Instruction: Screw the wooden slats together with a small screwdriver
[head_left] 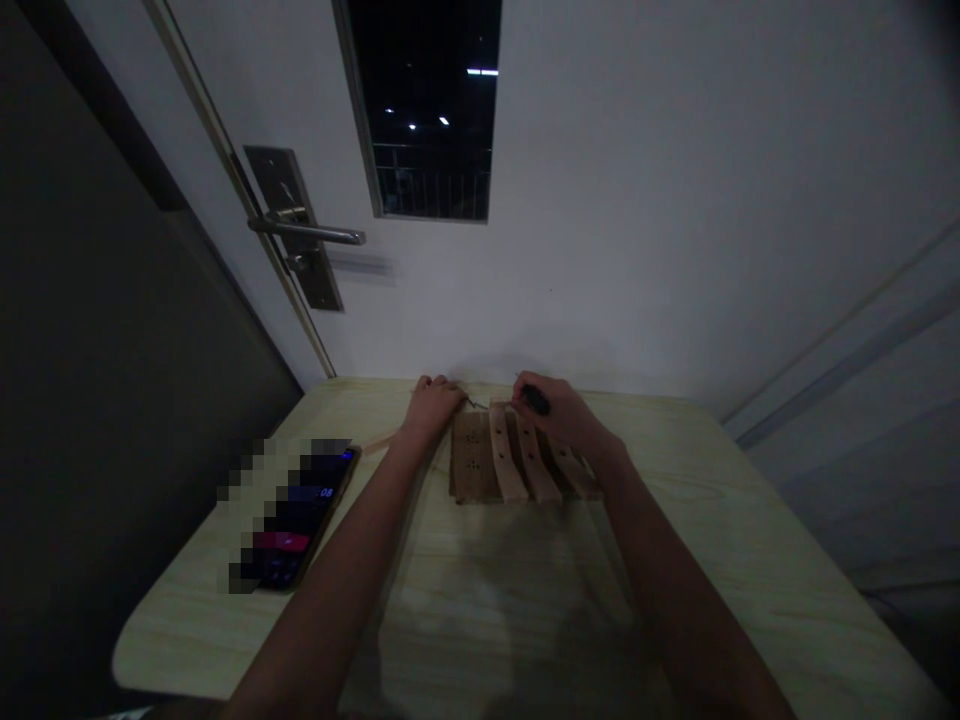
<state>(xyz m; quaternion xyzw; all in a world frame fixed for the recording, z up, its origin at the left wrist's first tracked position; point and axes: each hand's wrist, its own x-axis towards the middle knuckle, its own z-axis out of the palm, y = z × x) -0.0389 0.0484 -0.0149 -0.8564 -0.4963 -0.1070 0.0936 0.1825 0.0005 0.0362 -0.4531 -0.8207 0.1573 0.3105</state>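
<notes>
A brown wooden board with small holes lies on the table, and several pale strips with holes, one of them this strip, run across it. My right hand is at the board's far edge, its fingers closed around a black-handled tool whose kind I cannot make out. Just left of the board, my left hand rests low on the table with its fingers curled together. Small dark thin pieces lie by its fingertips. Whatever those fingers hold is too small to see.
A phone with its screen lit lies left of my left forearm, partly blurred out. A pale strip shows between phone and arm. Beyond the wooden table stands a white door with a metal handle.
</notes>
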